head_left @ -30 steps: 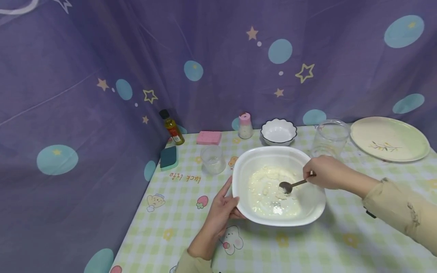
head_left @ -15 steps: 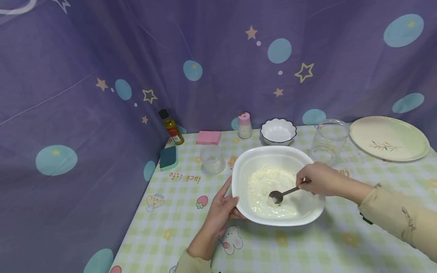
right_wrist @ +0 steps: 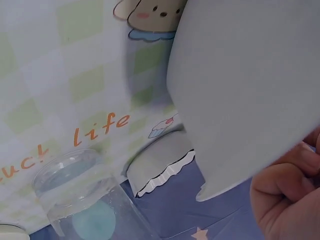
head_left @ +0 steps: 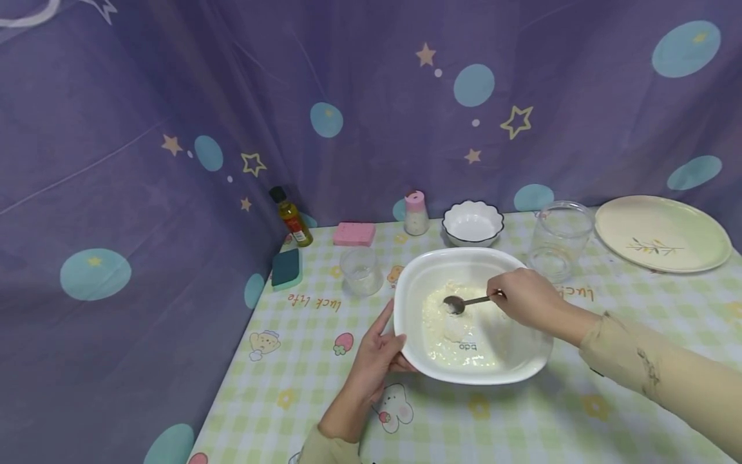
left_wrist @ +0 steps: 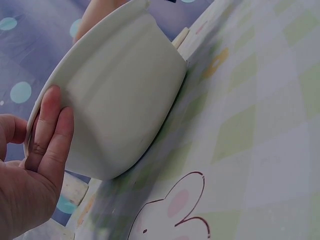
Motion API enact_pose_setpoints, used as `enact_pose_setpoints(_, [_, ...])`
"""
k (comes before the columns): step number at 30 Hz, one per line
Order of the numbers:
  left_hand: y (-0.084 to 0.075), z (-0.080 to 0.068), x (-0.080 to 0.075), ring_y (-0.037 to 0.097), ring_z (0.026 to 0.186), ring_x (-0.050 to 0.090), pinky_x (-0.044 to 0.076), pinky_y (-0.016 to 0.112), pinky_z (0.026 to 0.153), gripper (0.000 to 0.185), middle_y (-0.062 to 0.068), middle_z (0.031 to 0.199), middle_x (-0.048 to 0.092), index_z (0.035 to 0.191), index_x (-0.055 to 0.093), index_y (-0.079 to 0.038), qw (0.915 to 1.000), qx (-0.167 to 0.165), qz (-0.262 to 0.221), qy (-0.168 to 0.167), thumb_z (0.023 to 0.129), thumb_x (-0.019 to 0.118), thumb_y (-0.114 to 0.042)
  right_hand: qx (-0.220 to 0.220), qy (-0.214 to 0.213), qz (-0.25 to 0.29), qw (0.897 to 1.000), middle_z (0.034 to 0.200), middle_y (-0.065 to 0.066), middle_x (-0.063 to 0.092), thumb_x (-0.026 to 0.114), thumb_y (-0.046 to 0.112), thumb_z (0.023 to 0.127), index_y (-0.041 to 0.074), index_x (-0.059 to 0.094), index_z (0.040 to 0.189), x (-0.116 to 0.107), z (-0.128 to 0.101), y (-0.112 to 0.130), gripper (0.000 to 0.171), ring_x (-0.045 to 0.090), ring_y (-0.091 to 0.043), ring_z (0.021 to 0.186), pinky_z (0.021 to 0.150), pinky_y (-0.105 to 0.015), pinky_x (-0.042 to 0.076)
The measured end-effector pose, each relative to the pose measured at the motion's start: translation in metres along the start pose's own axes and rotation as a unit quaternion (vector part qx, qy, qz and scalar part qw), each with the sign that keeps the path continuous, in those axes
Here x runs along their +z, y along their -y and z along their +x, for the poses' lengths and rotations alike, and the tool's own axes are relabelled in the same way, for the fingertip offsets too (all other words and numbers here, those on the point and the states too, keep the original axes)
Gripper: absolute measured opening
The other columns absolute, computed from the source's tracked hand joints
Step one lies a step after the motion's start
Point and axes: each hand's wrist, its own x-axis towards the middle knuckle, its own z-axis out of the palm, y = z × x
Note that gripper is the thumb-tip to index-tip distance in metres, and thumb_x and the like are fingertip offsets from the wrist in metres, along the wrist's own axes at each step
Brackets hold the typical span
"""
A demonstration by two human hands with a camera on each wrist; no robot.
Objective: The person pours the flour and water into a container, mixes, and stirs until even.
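Observation:
A white rounded-rectangular basin holds a pale, wet, lumpy mixture. My left hand grips its left rim, thumb on the rim and fingers against the outer wall; the left wrist view shows this hand on the basin's side. Over the basin's right part, my right hand pinches the handle of a dark spoon. The spoon's bowl carries some white stuff and dips to the mixture's far side. In the right wrist view the curled right hand shows beside the basin wall, the spoon hidden.
Behind the basin stand a scalloped white bowl, a pink-topped shaker and a clear jar. A plate lies far right. Leftward are a clear cup, pink sponge, dark green sponge and oil bottle.
My right hand has carried the spoon leftward through the mixture, first nearer, then toward the far side. Printed letters on the basin's floor now show. The left hand and basin have stayed in place.

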Motion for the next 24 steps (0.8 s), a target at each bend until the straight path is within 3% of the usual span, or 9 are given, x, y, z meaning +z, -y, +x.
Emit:
enact_pose_setpoints(6, [0.001,0.000,-0.001,0.018,0.060,0.070,0.059,0.036,0.062,0.068,0.022,0.084,0.069,0.156,0.026,-0.024,1.0000,0.003,0.001,0.005,0.097,0.054,-0.004,0.009,0.002,-0.045,0.999,0.058,0.008,0.051,0.066,-0.002,0.080,0.018,0.061,0.067,-0.002,0.005,-0.004,0.025,0.046,-0.015,0.053,0.046,-0.033,0.039])
enact_pose_setpoints(14, [0.000,0.000,0.000,0.019,0.060,0.070,0.059,0.038,0.063,0.068,0.023,0.085,0.068,0.154,0.028,-0.028,1.0000,0.000,-0.005,0.000,0.097,0.054,-0.003,0.015,0.018,-0.100,0.995,0.054,0.005,0.044,0.063,-0.005,0.078,0.018,0.048,0.058,-0.020,0.002,-0.010,0.034,0.042,-0.018,0.051,0.044,-0.035,0.036])
enact_pose_setpoints(24, [0.000,0.000,0.001,0.019,0.059,0.069,0.059,0.038,0.062,0.068,0.019,0.082,0.069,0.154,0.028,-0.029,1.0000,0.002,-0.006,-0.001,0.097,0.053,-0.004,-0.013,0.058,-0.139,0.989,0.055,0.005,0.049,0.067,-0.002,0.077,0.018,0.055,0.059,-0.037,-0.006,-0.012,0.029,0.046,-0.018,0.052,0.046,-0.037,0.041])
